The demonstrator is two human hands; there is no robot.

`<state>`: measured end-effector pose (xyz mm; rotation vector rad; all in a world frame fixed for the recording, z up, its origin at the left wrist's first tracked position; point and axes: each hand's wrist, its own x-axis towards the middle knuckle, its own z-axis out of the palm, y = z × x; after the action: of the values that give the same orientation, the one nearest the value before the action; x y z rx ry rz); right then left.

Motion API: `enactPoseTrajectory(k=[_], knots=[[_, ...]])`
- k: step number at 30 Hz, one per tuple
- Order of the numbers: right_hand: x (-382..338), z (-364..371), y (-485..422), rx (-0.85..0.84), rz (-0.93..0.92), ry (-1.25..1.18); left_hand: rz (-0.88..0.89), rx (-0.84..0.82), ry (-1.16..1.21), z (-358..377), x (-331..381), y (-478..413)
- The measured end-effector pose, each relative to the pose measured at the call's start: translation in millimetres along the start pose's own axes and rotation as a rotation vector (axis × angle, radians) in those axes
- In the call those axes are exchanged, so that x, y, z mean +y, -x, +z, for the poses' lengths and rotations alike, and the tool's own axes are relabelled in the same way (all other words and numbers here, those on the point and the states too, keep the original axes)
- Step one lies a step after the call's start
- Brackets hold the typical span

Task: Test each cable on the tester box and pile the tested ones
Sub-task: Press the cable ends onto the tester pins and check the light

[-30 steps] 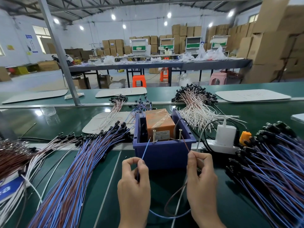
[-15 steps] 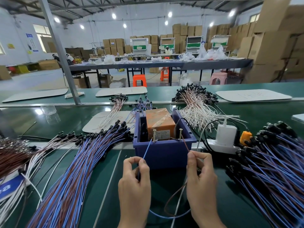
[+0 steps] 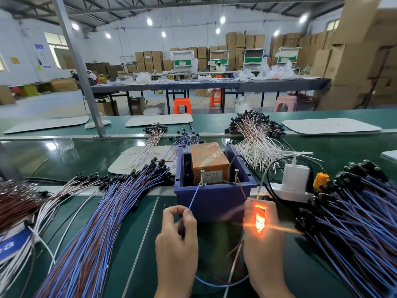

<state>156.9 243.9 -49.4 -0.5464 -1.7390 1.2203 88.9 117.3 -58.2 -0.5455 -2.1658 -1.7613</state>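
A blue bin (image 3: 211, 197) holds an orange tester box (image 3: 208, 161) with two upright screws at its front. My left hand (image 3: 177, 239) pinches the blue wire (image 3: 194, 196) of one cable, and its tip touches the left screw (image 3: 202, 178). My right hand (image 3: 262, 237) pinches the brown wire (image 3: 242, 191), which reaches the right screw (image 3: 236, 176). An orange lamp (image 3: 259, 218) glows brightly between the fingers of my right hand. The cable's slack loops below my hands.
A big bundle of blue and brown cables (image 3: 90, 229) lies to the left, another bundle (image 3: 356, 216) to the right. White cables (image 3: 257, 143) are piled behind the bin. A white power strip with a charger (image 3: 295, 179) sits right of the bin.
An orange light has come on in my right hand; it was dark before. Both hands stay where they were with the wire ends on the screws.
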Motion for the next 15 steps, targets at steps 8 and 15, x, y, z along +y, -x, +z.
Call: enactPoseTrajectory(k=[8,15], knots=[[2.9,1.5,-0.2,0.003,0.003,0.005,-0.001,0.002,0.013,1.1,0.0,-0.2],[-2.8,-2.7,0.5,-0.006,-0.030,-0.053,-0.050,0.029,0.115,-0.2,3.4,-0.2]])
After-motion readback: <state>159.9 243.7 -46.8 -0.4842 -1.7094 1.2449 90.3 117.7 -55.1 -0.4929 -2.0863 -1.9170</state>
